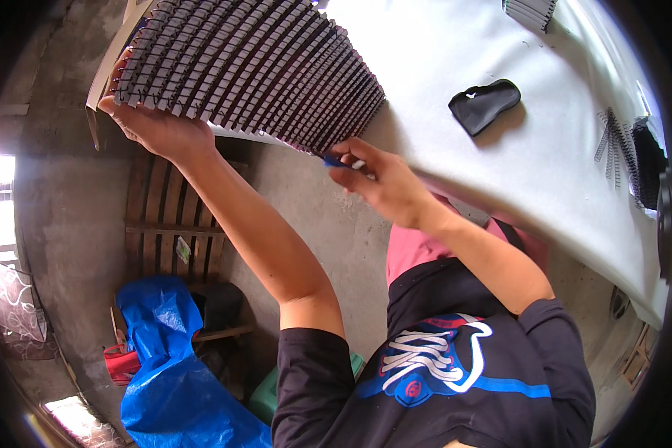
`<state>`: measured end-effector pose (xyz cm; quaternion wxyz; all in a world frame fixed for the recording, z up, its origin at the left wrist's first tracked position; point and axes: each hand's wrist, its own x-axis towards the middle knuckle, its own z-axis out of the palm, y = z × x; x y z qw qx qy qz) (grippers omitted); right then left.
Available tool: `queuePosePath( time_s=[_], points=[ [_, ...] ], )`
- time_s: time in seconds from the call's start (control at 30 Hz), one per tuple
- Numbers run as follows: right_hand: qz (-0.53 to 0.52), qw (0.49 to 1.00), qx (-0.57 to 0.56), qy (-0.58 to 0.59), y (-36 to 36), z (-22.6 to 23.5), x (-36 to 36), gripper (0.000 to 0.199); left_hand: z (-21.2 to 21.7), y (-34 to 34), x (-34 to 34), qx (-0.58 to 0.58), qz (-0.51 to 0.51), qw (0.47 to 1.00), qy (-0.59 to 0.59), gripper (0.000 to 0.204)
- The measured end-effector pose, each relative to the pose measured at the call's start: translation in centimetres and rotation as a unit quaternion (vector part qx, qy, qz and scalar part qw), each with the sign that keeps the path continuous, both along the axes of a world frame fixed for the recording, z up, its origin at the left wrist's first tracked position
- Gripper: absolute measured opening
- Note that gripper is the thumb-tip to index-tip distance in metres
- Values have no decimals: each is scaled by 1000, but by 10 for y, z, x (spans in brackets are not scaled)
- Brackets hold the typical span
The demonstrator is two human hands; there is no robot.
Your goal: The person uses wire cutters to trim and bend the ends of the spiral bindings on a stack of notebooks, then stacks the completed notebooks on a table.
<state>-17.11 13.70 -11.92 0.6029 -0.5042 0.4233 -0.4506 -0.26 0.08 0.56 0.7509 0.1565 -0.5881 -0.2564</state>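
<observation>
Nearest to the camera, at the lower middle of the frame, is your dark shirt (455, 381) with a blue and white print, and both your forearms rise from it. Your right hand (384, 183) is in the centre of the frame, its fingers closed together on a small blue object (334, 160) with a white tip; most of this object is hidden in the fingers, so I cannot tell what kind of tool it is. Your left hand (157, 127) is at the upper left, flat under the near edge of a large stack of dark wire binding combs (254, 63), with the fingers spread and pressing against it.

The stack lies on the white table (455, 67), partly over its near edge. The long axis of the stack goes from the upper left toward the centre right, and its lower corner points to your right hand. The top of the stack is cut off by the frame.

Farther on the table, at the upper right, lies a black pouch (485, 104), with free white surface all around it. At the right rim there are loose wire spirals (612, 145), bent by the lens and difficult to see clearly. Under the table, at the lower left, lie a blue plastic sheet (164, 373) and a wooden pallet (172, 224).
</observation>
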Motion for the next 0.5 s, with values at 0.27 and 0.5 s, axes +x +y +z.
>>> queuePosePath(
  time_s=[0.27, 0.5],
  points=[
    [-198, 826, -388, 359, 4, -24, 0, 40, -2, 1, -2, 4, -4, 1000, 3, 55],
    [-231, 779, -436, 386, -1, -28, -3, 39, -5, -3, 2, 8, -11, 1000, 6, 53]
  ],
)
